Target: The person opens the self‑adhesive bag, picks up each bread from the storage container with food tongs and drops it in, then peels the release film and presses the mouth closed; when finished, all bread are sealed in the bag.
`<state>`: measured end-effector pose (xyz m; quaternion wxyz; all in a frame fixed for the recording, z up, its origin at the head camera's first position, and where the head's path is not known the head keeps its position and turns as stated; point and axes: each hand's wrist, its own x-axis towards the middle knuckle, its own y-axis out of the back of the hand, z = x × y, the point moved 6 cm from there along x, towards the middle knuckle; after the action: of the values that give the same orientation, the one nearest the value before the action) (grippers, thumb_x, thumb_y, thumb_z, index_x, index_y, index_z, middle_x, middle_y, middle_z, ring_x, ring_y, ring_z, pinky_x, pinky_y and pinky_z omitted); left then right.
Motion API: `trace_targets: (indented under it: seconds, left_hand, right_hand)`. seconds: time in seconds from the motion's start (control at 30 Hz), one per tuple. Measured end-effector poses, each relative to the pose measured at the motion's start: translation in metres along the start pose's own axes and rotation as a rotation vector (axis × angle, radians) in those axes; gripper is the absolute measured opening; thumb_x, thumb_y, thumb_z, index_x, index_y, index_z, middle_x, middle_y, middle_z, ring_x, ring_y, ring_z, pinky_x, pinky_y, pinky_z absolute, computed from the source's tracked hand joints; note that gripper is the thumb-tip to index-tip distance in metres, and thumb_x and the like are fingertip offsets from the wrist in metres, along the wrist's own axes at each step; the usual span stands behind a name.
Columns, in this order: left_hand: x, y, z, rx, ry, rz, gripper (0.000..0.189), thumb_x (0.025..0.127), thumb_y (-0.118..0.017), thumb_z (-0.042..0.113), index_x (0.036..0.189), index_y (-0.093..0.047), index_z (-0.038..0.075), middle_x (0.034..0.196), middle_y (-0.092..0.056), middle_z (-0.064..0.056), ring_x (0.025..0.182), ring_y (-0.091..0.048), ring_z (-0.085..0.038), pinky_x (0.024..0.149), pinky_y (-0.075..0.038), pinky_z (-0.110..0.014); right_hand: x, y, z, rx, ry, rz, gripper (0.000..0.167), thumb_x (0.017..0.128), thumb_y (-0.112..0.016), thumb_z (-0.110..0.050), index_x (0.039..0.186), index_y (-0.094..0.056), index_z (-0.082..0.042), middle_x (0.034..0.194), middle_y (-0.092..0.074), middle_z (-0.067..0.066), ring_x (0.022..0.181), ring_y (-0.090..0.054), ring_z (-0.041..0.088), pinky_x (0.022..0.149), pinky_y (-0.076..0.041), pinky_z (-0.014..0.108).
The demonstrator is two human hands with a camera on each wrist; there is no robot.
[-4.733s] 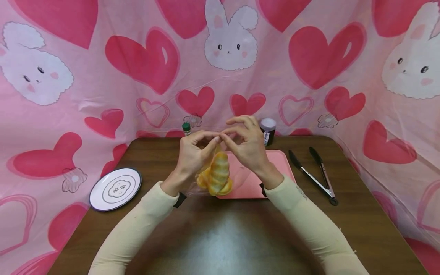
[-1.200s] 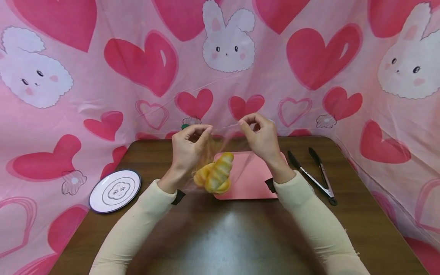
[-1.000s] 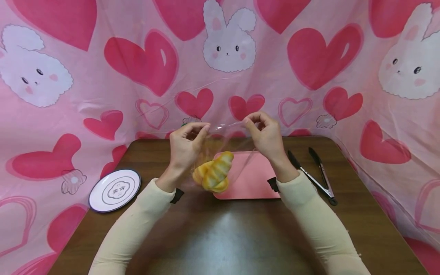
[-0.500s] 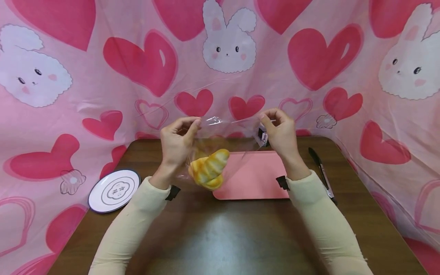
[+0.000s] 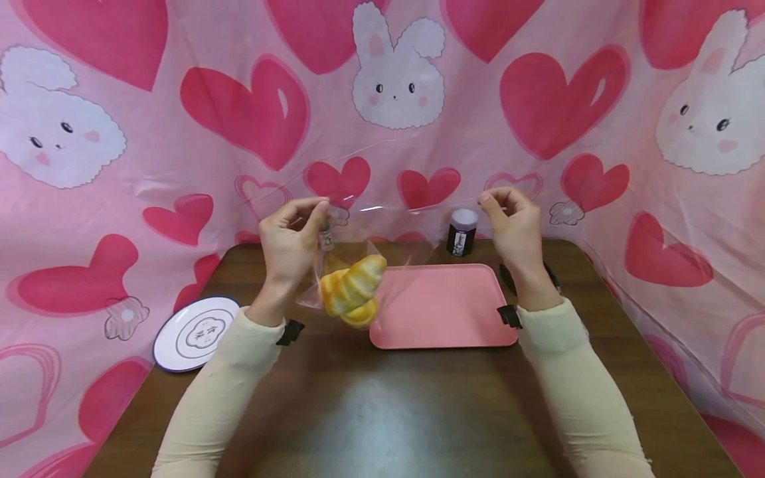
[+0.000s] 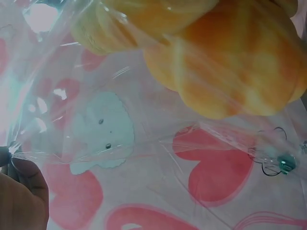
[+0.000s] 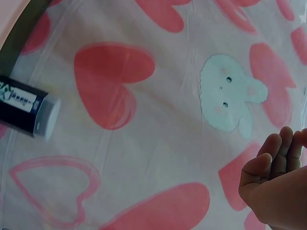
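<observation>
A clear plastic bag (image 5: 394, 229) is stretched wide between my two hands. My left hand (image 5: 289, 242) pinches its upper left corner between thumb and fingertips, as the left hand (image 6: 24, 196) also shows in its wrist view. At the opposite corner, thumb and fingers of my right hand (image 5: 516, 229) pinch the film. Golden ridged croissants (image 5: 352, 285) hang low in the bag's left part, close to my left wrist. They fill the top of the left wrist view, where the croissants (image 6: 225, 57) show through the film. Curled fingers of the right hand (image 7: 273, 177) appear in its wrist view.
A pink tray (image 5: 442, 309) lies behind and right of the croissants. A white plate (image 5: 173, 342) with a blue rim sits left, partly behind my sleeve. A dark jar (image 5: 462, 234) and a small bottle (image 5: 326, 239) stand at the back. My right arm mostly covers the tongs (image 5: 507, 277).
My hands have moved apart, from nearly touching to wide, spreading the bag's top edge. The croissants have shifted left and tilted. My right arm now covers most of the tongs.
</observation>
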<state>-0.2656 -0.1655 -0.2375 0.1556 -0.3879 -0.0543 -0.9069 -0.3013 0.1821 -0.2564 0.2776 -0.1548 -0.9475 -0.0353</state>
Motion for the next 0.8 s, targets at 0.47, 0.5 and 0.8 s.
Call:
trace_targets:
  seconds: [0.47, 0.5, 0.8]
  left_hand:
    - [0.008, 0.018, -0.004, -0.008, -0.016, 0.059, 0.015, 0.086, -0.077, 0.005, 0.097, -0.076, -0.005, 0.076, -0.074, 0.014, 0.069, -0.07, -0.007, 0.066, -0.056, -0.016]
    - [0.008, 0.019, -0.004, -0.001, -0.018, 0.06, 0.015, 0.086, -0.077, 0.005, 0.097, -0.076, -0.005, 0.076, -0.074, 0.015, 0.069, -0.07, -0.007, 0.066, -0.056, -0.016]
    - [0.012, 0.026, -0.006, 0.019, -0.012, 0.082, 0.017, 0.086, -0.077, 0.007, 0.099, -0.076, -0.005, 0.077, -0.072, 0.016, 0.07, -0.069, -0.003, 0.074, -0.057, -0.016]
  right_hand:
    - [0.012, 0.035, 0.014, 0.042, -0.024, 0.104, 0.016, 0.092, -0.069, -0.01, 0.081, -0.069, -0.022, 0.072, -0.064, -0.014, 0.072, -0.059, 0.005, 0.064, -0.04, 0.018]
    - [0.012, 0.038, 0.016, 0.052, -0.027, 0.107, 0.017, 0.092, -0.069, -0.01, 0.08, -0.069, -0.022, 0.072, -0.064, -0.013, 0.073, -0.059, 0.006, 0.065, -0.041, 0.018]
    - [0.016, 0.056, 0.02, 0.088, -0.009, 0.154, 0.018, 0.091, -0.069, -0.006, 0.08, -0.072, -0.019, 0.07, -0.066, -0.011, 0.071, -0.061, 0.007, 0.068, -0.043, 0.019]
